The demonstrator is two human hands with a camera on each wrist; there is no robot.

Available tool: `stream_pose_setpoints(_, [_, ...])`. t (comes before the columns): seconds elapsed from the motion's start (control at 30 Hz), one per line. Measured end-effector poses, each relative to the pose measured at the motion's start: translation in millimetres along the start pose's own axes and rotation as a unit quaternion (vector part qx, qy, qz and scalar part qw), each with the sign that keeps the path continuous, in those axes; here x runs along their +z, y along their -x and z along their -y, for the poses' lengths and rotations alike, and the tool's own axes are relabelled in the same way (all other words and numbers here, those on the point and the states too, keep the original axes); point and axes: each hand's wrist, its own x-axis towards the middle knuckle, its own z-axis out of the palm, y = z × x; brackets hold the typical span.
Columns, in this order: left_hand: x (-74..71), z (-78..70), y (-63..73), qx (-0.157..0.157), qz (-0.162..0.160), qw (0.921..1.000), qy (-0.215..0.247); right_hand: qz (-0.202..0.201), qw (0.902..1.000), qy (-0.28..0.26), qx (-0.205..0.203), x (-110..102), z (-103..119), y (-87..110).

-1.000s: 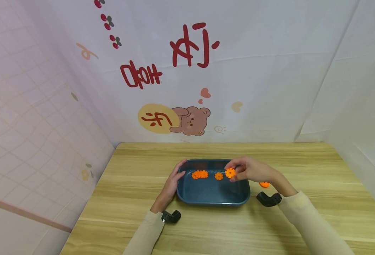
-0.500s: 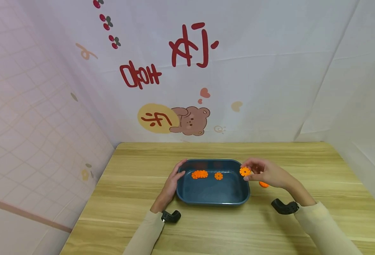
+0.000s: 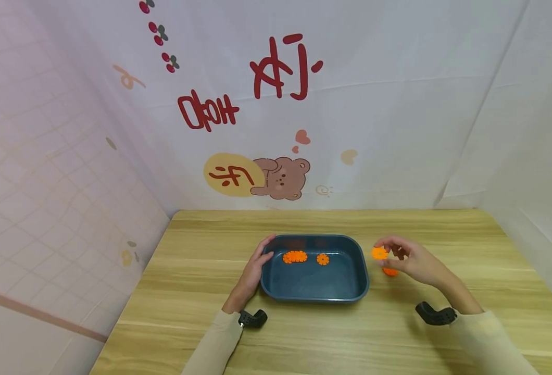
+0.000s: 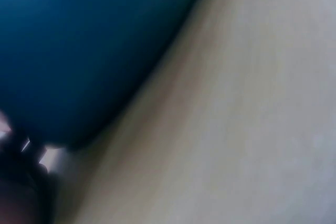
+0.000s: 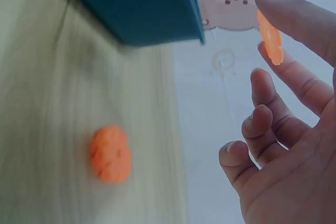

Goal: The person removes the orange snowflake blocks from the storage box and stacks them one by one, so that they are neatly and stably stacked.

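We see the left hand (image 3: 250, 272) gripping the left rim of a blue tray (image 3: 315, 282) toward the bench's (image 3: 313, 338) far edge, probably to steady it; the right hand (image 3: 412, 260), thumb and forefinger closed, other fingers loosely bent, pinches an orange disc (image 3: 380, 253) above the bench beyond the tray's right edge. Inside, overlapping discs (image 3: 296, 256) lie near the far-left corner, a lone disc (image 3: 323, 259) midway along the far side; we find a possible stack (image 5: 111, 154) on the bench, right of the tray.

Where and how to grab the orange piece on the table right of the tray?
Likely by its outer edge, from above, fingers on opposite sides: the orange piece lies low on the table, roughly round, with bare wood around it and a gap to the tray. Caveat: the right hand pinches an orange disc.
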Motion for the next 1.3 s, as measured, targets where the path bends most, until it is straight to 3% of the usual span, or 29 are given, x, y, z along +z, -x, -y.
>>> stream_pose_setpoints(0.53, [1.1, -0.9, -1.5, -0.007, 0.003, 0.9999, 0.008, -0.035, 0.9986, -0.016, 0.035, 1, -50, 23.1])
stream_pose_setpoints(0.83, [0.7, -2.0, -2.0, -0.008, -0.004, 1.0, -0.001, -0.019, 0.9976, -0.011, 0.065, 7, -64, 28.2])
stream_pose_setpoints(1.07, [3.1, -28.3, 6.3, -0.021, 0.007, 0.9997, 0.006, -0.017, 0.9984, -0.023, 0.05, 12, -67, 26.4])
stream_pose_setpoints(1.3, [0.1, -6.1, -2.6, -0.015, 0.004, 0.9999, 0.004, -0.015, 0.9989, -0.022, 0.039, 15, -68, 25.9])
